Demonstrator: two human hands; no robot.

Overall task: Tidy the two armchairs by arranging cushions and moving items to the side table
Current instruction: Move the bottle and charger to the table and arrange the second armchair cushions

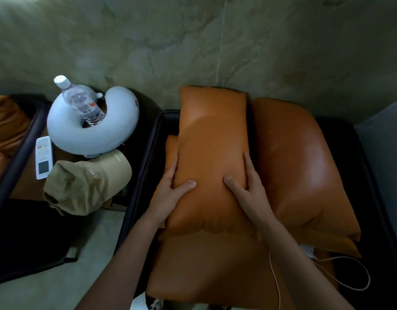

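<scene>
Orange and leather-covered, the oblong cushion [212, 153] runs lengthwise toward the wall [193, 41]; left hand [170, 189] and right hand [246, 186] grip its near end's sides, thumbs on top.

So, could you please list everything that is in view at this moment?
held cushion: one, orange, middle of right armchair
second cushion: one, orange, right of the first
right armchair: one, orange seat, black frame
left armchair: one, orange, left edge
side table: one, brown, between the armchairs
neck pillow: one, pale blue, on side table
water bottle: one, clear, standing in the pillow's hollow
remote control: one, white, side table
cap: one, beige, side table
cable: one, white, seat's right front
left hand, right hand: grip the held cushion's sides
</scene>
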